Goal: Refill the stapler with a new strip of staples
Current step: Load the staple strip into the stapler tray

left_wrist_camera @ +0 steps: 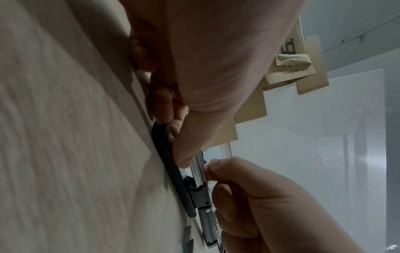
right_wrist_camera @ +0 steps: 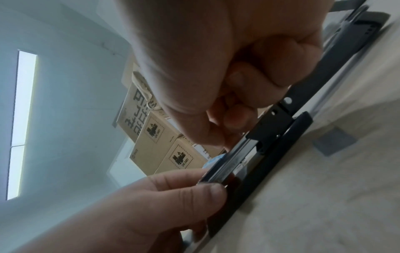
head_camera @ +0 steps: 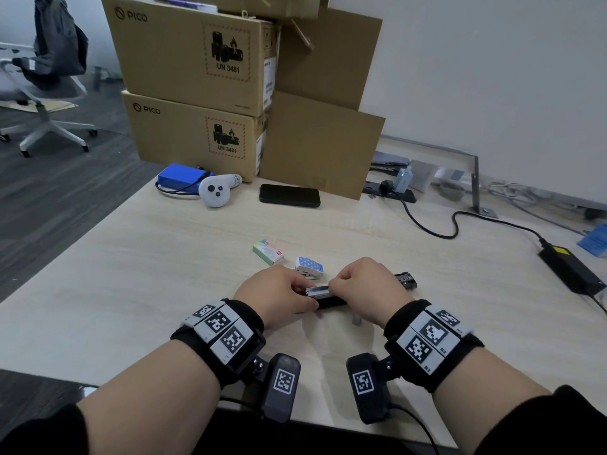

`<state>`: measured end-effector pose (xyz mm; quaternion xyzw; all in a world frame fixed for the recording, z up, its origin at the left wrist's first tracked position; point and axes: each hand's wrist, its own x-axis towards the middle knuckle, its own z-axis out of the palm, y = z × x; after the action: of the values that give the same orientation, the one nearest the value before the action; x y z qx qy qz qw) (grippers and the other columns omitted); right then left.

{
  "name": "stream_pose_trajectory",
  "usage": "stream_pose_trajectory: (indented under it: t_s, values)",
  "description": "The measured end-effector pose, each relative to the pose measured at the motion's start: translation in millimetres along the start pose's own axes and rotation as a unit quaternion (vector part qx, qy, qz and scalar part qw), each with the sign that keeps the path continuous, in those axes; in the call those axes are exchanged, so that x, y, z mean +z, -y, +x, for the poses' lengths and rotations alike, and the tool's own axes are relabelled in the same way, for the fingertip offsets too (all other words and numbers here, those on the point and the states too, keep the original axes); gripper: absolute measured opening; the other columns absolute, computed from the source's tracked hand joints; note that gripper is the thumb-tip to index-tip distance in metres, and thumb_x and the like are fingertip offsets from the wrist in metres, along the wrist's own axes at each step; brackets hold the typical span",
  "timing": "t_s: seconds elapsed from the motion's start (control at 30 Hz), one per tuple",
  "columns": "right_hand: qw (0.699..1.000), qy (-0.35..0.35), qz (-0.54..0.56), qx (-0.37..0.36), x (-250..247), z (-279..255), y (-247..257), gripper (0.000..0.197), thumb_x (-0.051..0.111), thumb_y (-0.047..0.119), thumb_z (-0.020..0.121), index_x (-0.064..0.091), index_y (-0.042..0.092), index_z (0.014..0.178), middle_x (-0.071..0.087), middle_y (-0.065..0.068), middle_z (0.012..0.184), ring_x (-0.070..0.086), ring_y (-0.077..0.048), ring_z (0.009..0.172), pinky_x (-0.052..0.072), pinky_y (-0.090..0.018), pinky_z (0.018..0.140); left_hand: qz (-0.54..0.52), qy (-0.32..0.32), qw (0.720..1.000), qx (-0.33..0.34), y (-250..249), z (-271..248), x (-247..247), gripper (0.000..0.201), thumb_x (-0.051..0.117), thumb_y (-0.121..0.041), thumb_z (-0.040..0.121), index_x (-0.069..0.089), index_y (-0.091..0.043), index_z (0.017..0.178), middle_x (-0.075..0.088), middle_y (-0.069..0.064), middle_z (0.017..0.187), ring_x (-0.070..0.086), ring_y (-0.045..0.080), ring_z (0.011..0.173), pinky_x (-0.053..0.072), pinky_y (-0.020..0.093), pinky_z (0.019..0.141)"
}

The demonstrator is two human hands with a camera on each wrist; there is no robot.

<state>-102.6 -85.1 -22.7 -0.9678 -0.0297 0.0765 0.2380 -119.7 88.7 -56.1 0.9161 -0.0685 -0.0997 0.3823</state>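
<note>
The stapler [head_camera: 331, 298] lies opened flat near the counter's [head_camera: 131, 290] near edge, long axis left to right. The left hand [head_camera: 279, 292] pinches its front end, steadying it; the right hand [head_camera: 364, 284] pinches the staple strip [head_camera: 318, 290] over the channel, aligned lengthwise.

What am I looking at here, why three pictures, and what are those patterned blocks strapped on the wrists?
A person works bare-handed, wearing cameras. The wide picture is from a head camera; the other two look along each wrist. The patterned blocks are marker tags on the wristbands. On the table lies an opened black stapler. The left hand steadies its end; the right hand pinches a silvery staple strip at its channel. Behind lie a small staple box, a phone and a white controller.
</note>
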Motion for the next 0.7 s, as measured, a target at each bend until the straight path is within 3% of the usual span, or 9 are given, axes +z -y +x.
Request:
stream_pose_trajectory:
  t_s: [0.1,0.23,0.4,0.5,0.63,0.7]
  values:
    - [1.000,-0.010,-0.006,-0.007,-3.5,-2.8,-0.8,0.027,0.057,0.027,0.081,0.063,0.010,0.060,0.050,-0.005,0.054,0.046,-0.021,0.051,0.035,-0.030,0.050,-0.001,0.002,1.000,0.002,-0.2,0.1,-0.5,0.025,0.072,-0.037,0.079,0.080,-0.044,0.101,0.078,-0.008,0.081,0.070,0.014,0.083,0.057,0.039,0.081]
    - [0.998,-0.040,0.049,0.001,-14.6,-8.4,-16.2,0.022,0.063,0.028,0.083,0.074,0.012,0.072,0.063,0.001,0.062,0.053,-0.016,0.060,0.040,-0.028,0.055,-0.007,0.001,1.000,-0.005,1.2,0.9,0.3,0.027,0.071,-0.038,0.077,0.079,-0.047,0.101,0.078,-0.010,0.081,0.071,0.014,0.082,0.058,0.039,0.081]
    - [1.000,0.018,0.010,0.020,-18.3,-19.0,-39.6,0.023,0.070,0.036,0.077,0.071,0.013,0.073,0.071,0.002,0.063,0.059,-0.012,0.054,0.053,-0.032,0.060,-0.001,0.004,1.000,-0.013,-0.3,2.6,0.4,0.027,0.071,-0.038,0.078,0.079,-0.046,0.102,0.077,-0.009,0.078,0.071,0.017,0.083,0.057,0.037,0.079]
    - [0.999,0.037,-0.019,0.018,-15.2,-22.7,-44.8,0.027,0.075,0.044,0.071,0.070,0.017,0.077,0.071,0.005,0.067,0.063,-0.011,0.061,0.056,-0.032,0.066,0.000,0.001,1.000,-0.015,-1.6,2.0,0.1,0.024,0.072,-0.037,0.079,0.080,-0.045,0.101,0.077,-0.007,0.079,0.071,0.018,0.083,0.056,0.037,0.078]
    - [0.998,0.054,-0.039,-0.010,-13.1,-22.6,-40.9,0.013,0.071,0.028,0.073,0.068,0.020,0.082,0.068,0.006,0.076,0.059,-0.009,0.061,0.053,-0.027,0.061,-0.001,0.000,1.000,-0.015,-2.0,1.3,0.5,0.026,0.072,-0.037,0.079,0.080,-0.045,0.103,0.077,-0.006,0.080,0.071,0.019,0.083,0.056,0.037,0.080]
    - [0.997,0.065,-0.035,-0.021,-12.4,-22.3,-38.2,0.011,0.065,0.019,0.075,0.066,0.018,0.086,0.067,0.005,0.078,0.059,-0.011,0.058,0.055,-0.030,0.060,0.000,0.000,1.000,-0.014,-1.6,2.1,0.9,0.026,0.072,-0.037,0.079,0.080,-0.044,0.103,0.075,-0.006,0.076,0.071,0.020,0.083,0.056,0.037,0.078]
